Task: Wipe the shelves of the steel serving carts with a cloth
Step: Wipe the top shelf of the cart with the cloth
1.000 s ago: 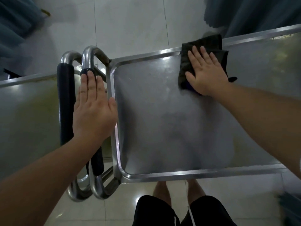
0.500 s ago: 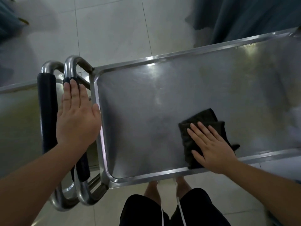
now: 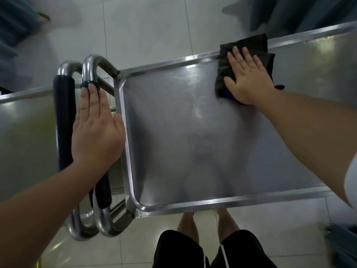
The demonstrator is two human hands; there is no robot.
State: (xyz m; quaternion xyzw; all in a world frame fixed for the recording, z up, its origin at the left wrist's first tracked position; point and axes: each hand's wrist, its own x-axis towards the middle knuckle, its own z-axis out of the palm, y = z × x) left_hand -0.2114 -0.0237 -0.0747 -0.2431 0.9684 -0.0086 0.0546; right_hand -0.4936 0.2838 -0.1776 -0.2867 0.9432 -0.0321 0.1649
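Note:
A steel serving cart's top shelf point(image 3: 173, 136) fills the middle of the view, its raised rim shining. My right hand point(image 3: 248, 78) lies flat, fingers spread, pressing a folded dark cloth point(image 3: 224, 74) against the shelf at its far rim. The cloth's top edge laps over that rim. My left hand point(image 3: 96, 128) rests flat, fingers together, on the cart's black-padded steel handle point(image 3: 103, 188) at the shelf's left end.
A second steel cart's shelf point(image 3: 25, 132) adjoins on the left, its own padded handle point(image 3: 62, 113) beside the first. White floor tiles lie beyond. Dark curtains point(image 3: 301, 12) hang at the far right. My legs in black shorts stand at the near edge.
My right hand has slid the cloth from the shelf's near rim back up to the far rim. My left hand has stayed on the handle.

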